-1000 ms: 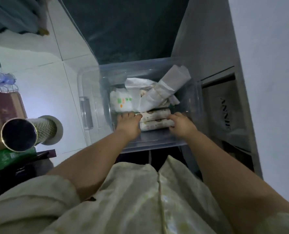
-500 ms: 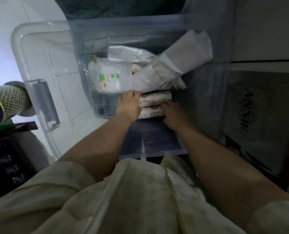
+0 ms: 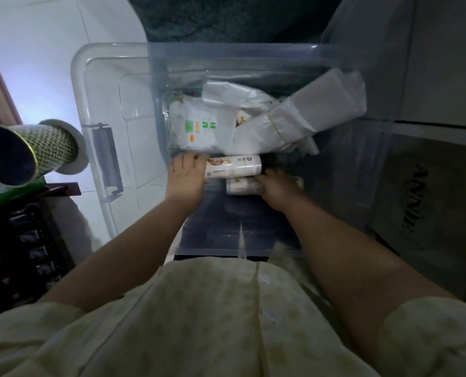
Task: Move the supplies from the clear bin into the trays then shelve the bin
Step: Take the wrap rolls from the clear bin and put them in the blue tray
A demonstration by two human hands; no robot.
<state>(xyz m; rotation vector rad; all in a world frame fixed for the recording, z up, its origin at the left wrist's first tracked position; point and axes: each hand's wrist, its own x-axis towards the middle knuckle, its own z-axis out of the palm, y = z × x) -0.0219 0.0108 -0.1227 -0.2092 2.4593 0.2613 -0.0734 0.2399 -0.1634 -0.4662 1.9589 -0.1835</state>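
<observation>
A clear plastic bin (image 3: 101, 85) stands on the floor in front of me, both my arms reaching into it. My left hand (image 3: 187, 176) grips the left end of a white printed roll (image 3: 234, 165). Just below that roll lies a second, similar roll (image 3: 240, 186), and my right hand (image 3: 276, 187) is closed over its right part. Behind the rolls lie a white packet with green and orange print (image 3: 199, 127), a crumpled white bag (image 3: 231, 95) and a long bundle wrapped in white plastic (image 3: 308, 115) leaning toward the bin's far right corner.
A mesh-covered metal cylinder (image 3: 33, 152) points at me from the left, above a dark crate (image 3: 22, 254). A grey cabinet (image 3: 430, 63) and a bag printed ANNIE (image 3: 416, 200) stand close on the right. White floor tiles (image 3: 35, 50) lie at the left, a dark mat (image 3: 226, 17) beyond the bin.
My head has moved closer to the bin. The upper roll has lifted slightly in my left hand, and my right hand has slid onto the lower roll.
</observation>
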